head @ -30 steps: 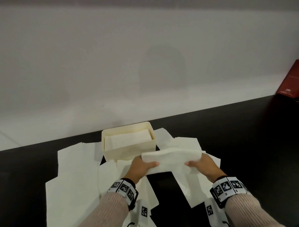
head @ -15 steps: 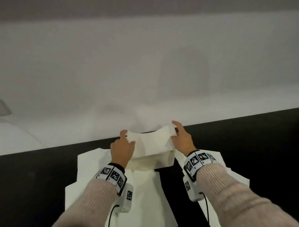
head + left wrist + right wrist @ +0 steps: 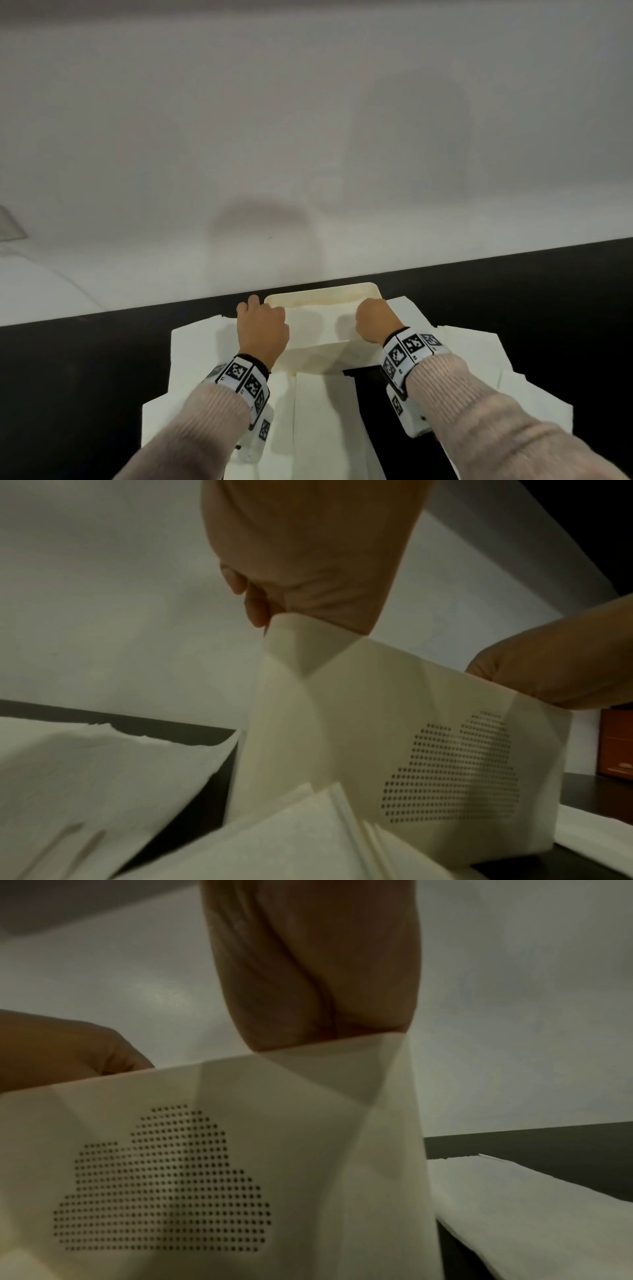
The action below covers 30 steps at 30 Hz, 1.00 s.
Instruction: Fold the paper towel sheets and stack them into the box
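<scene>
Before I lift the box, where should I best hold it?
Probably by its two short end walls, one hand from each side: the box is wide, open on top and has paper inside. The left hand and right hand are already at those ends.

Box point(image 3: 363, 290) at centre rear of the tabletop point(image 3: 513, 291), near the wall point(image 3: 308, 137); folded sheet point(image 3: 318, 325) inside it. Left hand point(image 3: 262, 330) over the box's left end, right hand point(image 3: 375, 320) over its right end, both reaching in. Loose sheets point(image 3: 205, 359) lie on the tabletop left, right and in front of the box
</scene>
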Motion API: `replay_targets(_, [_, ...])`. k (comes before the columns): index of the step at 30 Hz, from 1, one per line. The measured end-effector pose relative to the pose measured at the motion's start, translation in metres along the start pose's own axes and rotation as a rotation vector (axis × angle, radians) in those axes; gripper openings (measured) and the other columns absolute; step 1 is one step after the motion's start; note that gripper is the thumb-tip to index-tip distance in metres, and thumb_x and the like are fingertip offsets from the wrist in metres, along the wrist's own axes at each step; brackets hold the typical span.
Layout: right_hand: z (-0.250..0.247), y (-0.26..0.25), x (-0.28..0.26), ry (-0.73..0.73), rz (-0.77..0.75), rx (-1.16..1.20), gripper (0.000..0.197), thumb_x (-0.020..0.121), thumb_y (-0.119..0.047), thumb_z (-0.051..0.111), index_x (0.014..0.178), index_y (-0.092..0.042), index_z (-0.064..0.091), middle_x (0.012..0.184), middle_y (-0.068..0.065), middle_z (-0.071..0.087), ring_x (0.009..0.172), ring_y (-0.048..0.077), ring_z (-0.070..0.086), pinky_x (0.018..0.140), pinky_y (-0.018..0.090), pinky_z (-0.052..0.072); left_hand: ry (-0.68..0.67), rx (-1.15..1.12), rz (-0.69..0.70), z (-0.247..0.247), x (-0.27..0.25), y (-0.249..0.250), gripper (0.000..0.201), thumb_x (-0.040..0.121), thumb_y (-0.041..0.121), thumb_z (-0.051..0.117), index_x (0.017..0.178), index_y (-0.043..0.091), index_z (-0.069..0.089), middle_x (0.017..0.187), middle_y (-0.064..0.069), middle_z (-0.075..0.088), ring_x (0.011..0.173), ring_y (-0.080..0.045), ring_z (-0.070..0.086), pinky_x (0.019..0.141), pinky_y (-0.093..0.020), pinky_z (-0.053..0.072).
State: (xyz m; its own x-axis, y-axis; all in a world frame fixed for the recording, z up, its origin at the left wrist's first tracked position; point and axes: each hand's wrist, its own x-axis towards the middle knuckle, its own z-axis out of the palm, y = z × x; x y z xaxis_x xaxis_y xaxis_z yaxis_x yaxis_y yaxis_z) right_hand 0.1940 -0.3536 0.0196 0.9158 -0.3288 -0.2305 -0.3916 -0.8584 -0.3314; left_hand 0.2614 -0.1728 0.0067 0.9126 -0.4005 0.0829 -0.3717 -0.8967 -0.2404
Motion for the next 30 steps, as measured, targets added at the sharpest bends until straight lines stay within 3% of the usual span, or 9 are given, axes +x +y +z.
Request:
replay_targets(3, [0.002,-0.005,-0.001,-0.019,-0.01,-0.06,0.027,0.095,-0.004,0.033,0.079,-0.003,0.055,0.118,0.016,0.061,0.111,0.027,0.058,0.085,0.028,0.043,-0.03,0.012,-0.008,-0.002,0.003,0.003,0.025,0.09,0.026,0.046,0.102,0.019,0.066,0.112,-0.004,0.053,0.11,-0.025,0.039,0.092,-0.035,0.032])
replay_targets(4, [0.001,-0.006,-0.002,0.008,-0.005,-0.042,0.025,0.095,-0.005,0.034,0.081,-0.002,0.055,0.121,0.016,0.059,0.113,0.027,0.055,0.09,0.027,0.042,-0.02,-0.002,-0.007,-0.005,0.004,0.006,0.024,0.089,0.027,0.048,0.105,0.019,0.065,0.115,-0.006,0.051,0.111,-0.026,0.039,0.093,-0.035,0.032])
replay_targets(7, [-0.009,0.0,-0.014,0.139,-0.041,0.133,0.032,0.093,-0.009,0.044,0.122,-0.008,0.058,0.132,0.013,0.045,0.121,0.026,0.047,0.098,0.029,0.042,0.107,-0.181,0.035,-0.02,0.0,0.02,0.027,0.088,0.031,0.053,0.112,0.022,0.061,0.115,-0.003,0.051,0.11,-0.024,0.04,0.092,-0.031,0.033])
replay_targets(11, [-0.036,0.043,-0.049,0.222,0.048,0.29,0.032,0.091,-0.021,0.057,0.123,-0.019,0.06,0.132,0.004,0.053,0.12,0.019,0.051,0.096,0.023,0.038,0.284,-0.654,0.19,-0.046,-0.021,0.068,0.021,0.089,0.024,0.055,0.106,0.017,0.066,0.113,-0.002,0.057,0.11,-0.022,0.043,0.092,-0.024,0.03])
replay_targets(15, [-0.04,0.128,-0.09,0.144,0.396,0.302,0.038,0.09,-0.028,0.059,0.123,-0.009,0.058,0.127,0.008,0.057,0.118,0.024,0.053,0.098,0.031,0.04,0.061,-0.981,0.27,-0.048,-0.054,0.132,0.015,0.088,0.021,0.058,0.099,0.015,0.066,0.109,-0.001,0.058,0.108,-0.015,0.046,0.086,-0.015,0.03])
replay_targets(18, [-0.023,0.186,-0.121,0.071,0.656,0.305,0.039,0.089,-0.027,0.059,0.116,0.001,0.061,0.102,0.012,0.059,0.1,0.028,0.058,0.079,0.033,0.046,-0.206,-1.046,0.219,-0.031,-0.075,0.173,0.022,0.086,0.025,0.063,0.104,0.012,0.065,0.11,-0.003,0.061,0.105,-0.017,0.055,0.085,-0.017,0.036])
replay_targets(22, [0.006,0.223,-0.154,0.065,0.782,0.426,0.029,0.084,-0.018,0.065,0.1,0.005,0.057,0.093,0.013,0.054,0.088,0.027,0.054,0.073,0.033,0.045,-0.567,-1.008,0.13,-0.007,-0.094,0.203,0.029,0.085,0.028,0.062,0.106,0.009,0.056,0.11,-0.004,0.053,0.104,-0.015,0.052,0.082,-0.019,0.037])
replay_targets(25, [0.014,0.229,-0.163,0.107,0.832,0.532,0.022,0.084,-0.016,0.066,0.096,-0.003,0.052,0.095,0.013,0.051,0.086,0.026,0.05,0.076,0.035,0.047,-0.572,-1.008,-0.012,0.001,-0.094,0.209,0.061,0.082,0.032,0.064,0.132,0.006,0.04,0.133,-0.013,0.039,0.126,-0.028,0.039,0.101,-0.03,0.038])
replay_targets(30, [0.02,0.225,-0.157,0.148,0.83,0.647,0.035,0.083,-0.012,0.067,0.11,0.006,0.056,0.099,0.015,0.053,0.096,0.03,0.054,0.088,0.041,0.049,-0.496,-1.206,-0.187,0.001,-0.084,0.217,0.064,0.081,0.026,0.068,0.133,0.006,0.037,0.133,-0.016,0.041,0.119,-0.029,0.047,0.098,-0.032,0.043])
